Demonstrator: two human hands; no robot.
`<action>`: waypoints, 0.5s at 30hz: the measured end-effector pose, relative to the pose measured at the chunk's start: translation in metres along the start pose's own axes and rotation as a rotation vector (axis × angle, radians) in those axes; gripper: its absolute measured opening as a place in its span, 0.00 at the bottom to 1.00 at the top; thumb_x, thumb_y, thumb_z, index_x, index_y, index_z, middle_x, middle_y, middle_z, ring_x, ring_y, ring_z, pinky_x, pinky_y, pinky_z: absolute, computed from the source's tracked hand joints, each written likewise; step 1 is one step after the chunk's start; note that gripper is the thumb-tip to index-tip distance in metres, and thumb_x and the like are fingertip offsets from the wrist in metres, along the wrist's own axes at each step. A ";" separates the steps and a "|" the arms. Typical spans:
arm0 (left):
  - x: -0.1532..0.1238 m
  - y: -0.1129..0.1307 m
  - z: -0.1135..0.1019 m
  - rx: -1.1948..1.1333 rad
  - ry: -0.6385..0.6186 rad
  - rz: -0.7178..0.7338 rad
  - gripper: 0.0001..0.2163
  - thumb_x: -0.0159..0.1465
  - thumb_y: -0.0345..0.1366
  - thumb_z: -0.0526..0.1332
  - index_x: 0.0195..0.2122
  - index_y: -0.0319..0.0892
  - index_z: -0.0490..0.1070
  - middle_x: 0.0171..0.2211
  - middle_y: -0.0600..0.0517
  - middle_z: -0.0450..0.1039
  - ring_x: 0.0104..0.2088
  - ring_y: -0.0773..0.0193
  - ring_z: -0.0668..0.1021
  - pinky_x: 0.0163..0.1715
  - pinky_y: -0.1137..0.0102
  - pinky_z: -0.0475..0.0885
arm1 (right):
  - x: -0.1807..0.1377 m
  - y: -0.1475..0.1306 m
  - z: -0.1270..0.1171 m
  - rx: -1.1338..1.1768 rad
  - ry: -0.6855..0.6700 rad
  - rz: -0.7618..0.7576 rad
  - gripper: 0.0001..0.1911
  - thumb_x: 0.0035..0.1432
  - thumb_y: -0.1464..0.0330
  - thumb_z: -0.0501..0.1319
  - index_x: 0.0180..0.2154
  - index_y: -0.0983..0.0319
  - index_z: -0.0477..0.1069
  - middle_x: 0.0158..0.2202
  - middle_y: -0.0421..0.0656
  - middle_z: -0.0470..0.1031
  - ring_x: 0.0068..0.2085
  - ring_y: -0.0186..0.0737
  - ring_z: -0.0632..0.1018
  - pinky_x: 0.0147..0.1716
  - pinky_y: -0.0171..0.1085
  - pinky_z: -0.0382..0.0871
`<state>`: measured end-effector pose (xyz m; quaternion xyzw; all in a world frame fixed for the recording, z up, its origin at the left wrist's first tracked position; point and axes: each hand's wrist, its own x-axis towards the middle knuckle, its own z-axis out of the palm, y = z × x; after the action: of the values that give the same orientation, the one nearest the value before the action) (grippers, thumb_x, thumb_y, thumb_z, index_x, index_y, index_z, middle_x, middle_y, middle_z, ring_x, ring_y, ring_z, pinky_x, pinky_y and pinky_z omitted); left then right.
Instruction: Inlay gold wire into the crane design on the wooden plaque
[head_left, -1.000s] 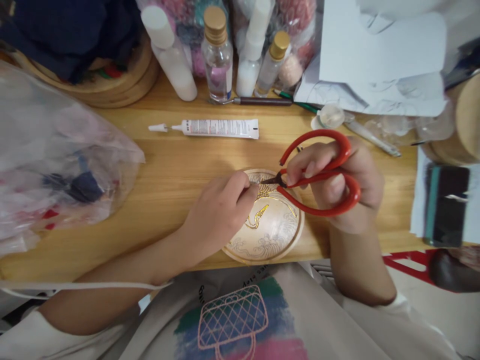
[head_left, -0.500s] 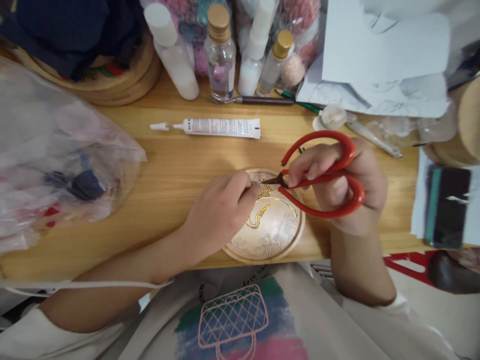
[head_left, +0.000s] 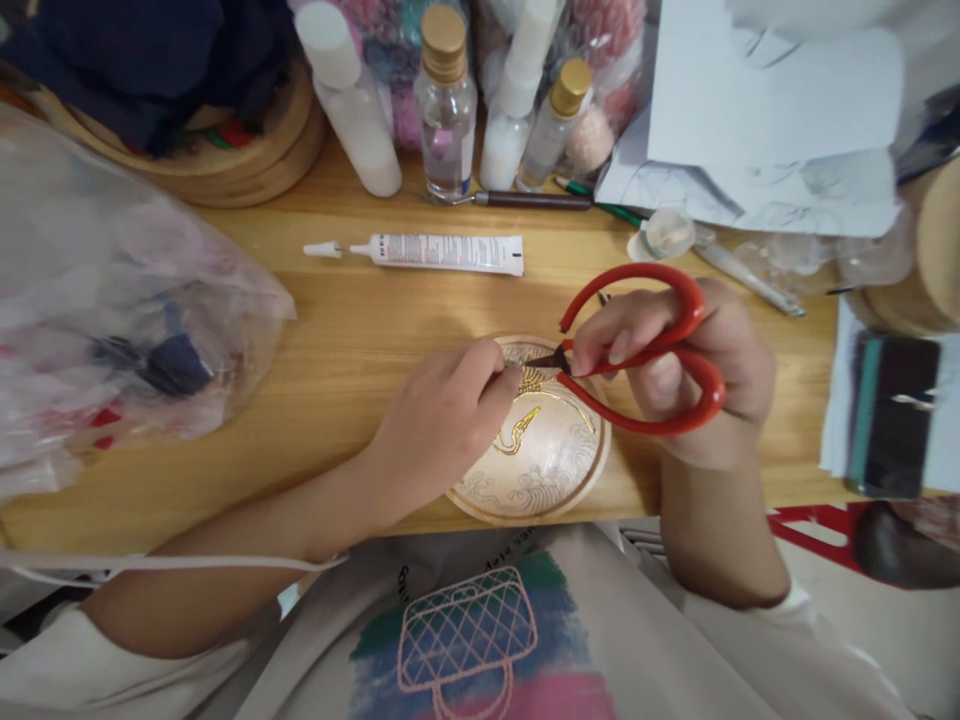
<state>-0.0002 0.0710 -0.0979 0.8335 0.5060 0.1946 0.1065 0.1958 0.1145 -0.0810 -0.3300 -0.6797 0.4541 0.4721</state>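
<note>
A round wooden plaque (head_left: 555,460) lies near the table's front edge, printed with fine wave lines and partly outlined in gold, including a bird's head and neck. Over its upper left side, my left hand (head_left: 457,415) is closed in a pinch; whatever sits between thumb and forefinger is too small to make out. My right hand (head_left: 720,370) grips red-handled scissors (head_left: 697,395) above the plaque's upper right. Their dark blades point left and reach the left fingertips. The blade tips are partly hidden there.
Behind the plaque lies a white glue tube (head_left: 450,253) with its cap end to the left. Bottles (head_left: 446,120) and a dark-handled tool (head_left: 532,200) line the back. A plastic bag (head_left: 150,300) is at left, a phone (head_left: 896,415) at right, papers (head_left: 772,100) at back right.
Almost nothing differs. Both hands, the scissors and the plaque hold nearly the same place, while the whole view has shifted very slightly.
</note>
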 end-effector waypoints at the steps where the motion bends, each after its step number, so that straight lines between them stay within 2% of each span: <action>1: 0.000 0.000 0.000 0.002 0.002 0.003 0.15 0.75 0.33 0.50 0.39 0.41 0.76 0.31 0.52 0.73 0.31 0.64 0.74 0.32 0.69 0.67 | 0.001 0.000 0.000 0.020 -0.020 -0.013 0.03 0.68 0.64 0.60 0.40 0.54 0.73 0.32 0.38 0.76 0.33 0.36 0.77 0.32 0.37 0.74; 4: 0.000 0.001 0.000 0.019 0.004 0.015 0.16 0.75 0.33 0.49 0.38 0.41 0.76 0.31 0.52 0.73 0.30 0.65 0.73 0.32 0.69 0.67 | 0.003 0.001 -0.002 0.030 -0.073 -0.051 0.05 0.69 0.65 0.60 0.41 0.57 0.73 0.34 0.39 0.76 0.34 0.35 0.78 0.34 0.35 0.75; 9: 0.000 0.000 0.000 0.082 0.042 0.060 0.17 0.75 0.32 0.49 0.38 0.39 0.77 0.31 0.51 0.73 0.29 0.64 0.74 0.30 0.68 0.67 | 0.004 0.001 -0.007 -0.022 -0.089 -0.083 0.05 0.70 0.65 0.59 0.41 0.55 0.73 0.33 0.40 0.77 0.33 0.36 0.78 0.32 0.36 0.76; 15: 0.003 -0.002 -0.003 0.141 0.133 0.154 0.18 0.74 0.28 0.47 0.37 0.39 0.78 0.32 0.50 0.76 0.31 0.62 0.76 0.30 0.67 0.69 | 0.002 -0.006 -0.003 -0.007 -0.032 -0.089 0.04 0.69 0.66 0.60 0.41 0.56 0.73 0.33 0.40 0.77 0.34 0.36 0.78 0.34 0.36 0.76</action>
<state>-0.0020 0.0740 -0.0949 0.8606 0.4588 0.2211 -0.0017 0.1983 0.1146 -0.0743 -0.2937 -0.7028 0.4353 0.4799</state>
